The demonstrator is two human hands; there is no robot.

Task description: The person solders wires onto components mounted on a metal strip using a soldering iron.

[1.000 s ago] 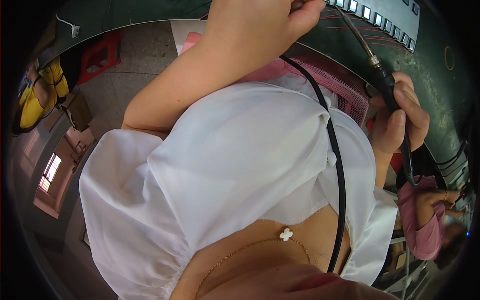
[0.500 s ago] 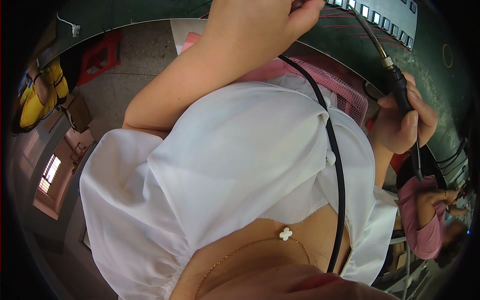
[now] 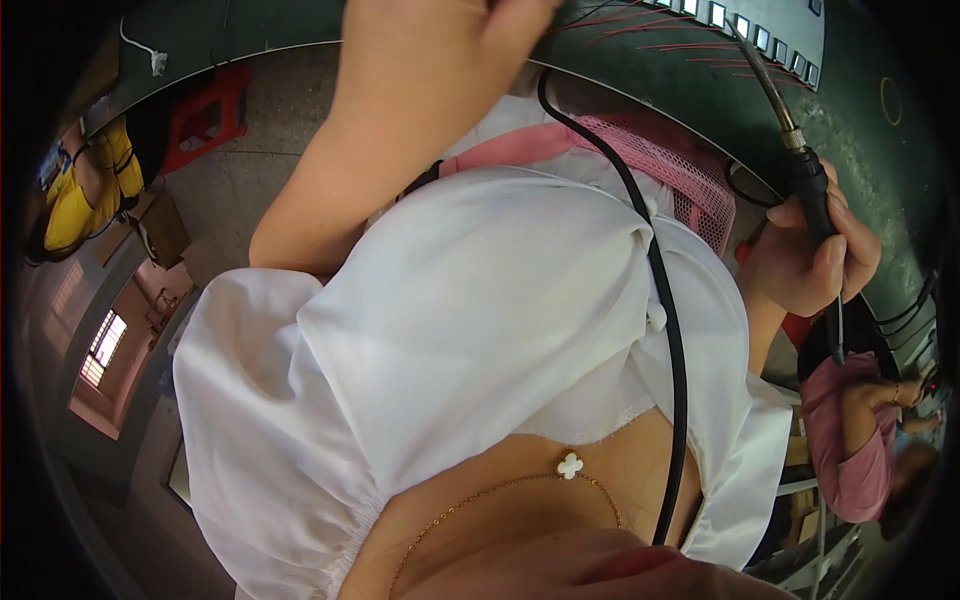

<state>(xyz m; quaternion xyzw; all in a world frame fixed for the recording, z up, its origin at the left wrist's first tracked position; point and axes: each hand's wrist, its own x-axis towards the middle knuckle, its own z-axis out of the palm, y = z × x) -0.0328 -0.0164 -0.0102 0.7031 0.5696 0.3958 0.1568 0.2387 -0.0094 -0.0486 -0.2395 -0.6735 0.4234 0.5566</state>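
Your right hand [image 3: 808, 262] is closed around one dark, pen-shaped tool [image 3: 812, 195], which looks like a soldering iron; the fingers wrap its black handle and the thumb lies along its side. The tool stands tilted, with its metal shaft pointing up and to the left over the green work surface [image 3: 860, 140], and one thin wire hangs down from the bottom of the handle below your hand. Your left hand [image 3: 440, 45] is raised at the top edge of the view, over the near edge of the same green surface. Its fingers are bent and partly cut off by the frame, so you cannot tell from here if they pinch something or how wide they are. On the green surface, near your left hand, lie several thin red wires [image 3: 640, 25]; they are too fine to count exactly. Along the top right edge there is one row of small square parts [image 3: 740, 25], at least six of them. One thick black cable [image 3: 668, 330] runs from near your left hand down across your white blouse [image 3: 470, 340] to the bottom of the view. Between the blouse and the green surface you see one pink mesh piece [image 3: 670, 160]. You wear one thin gold necklace with one white clover pendant [image 3: 569, 465]. Two other persons are in view: one in yellow [image 3: 75, 200] at the far left, and one in pink [image 3: 850, 440] at the lower right.
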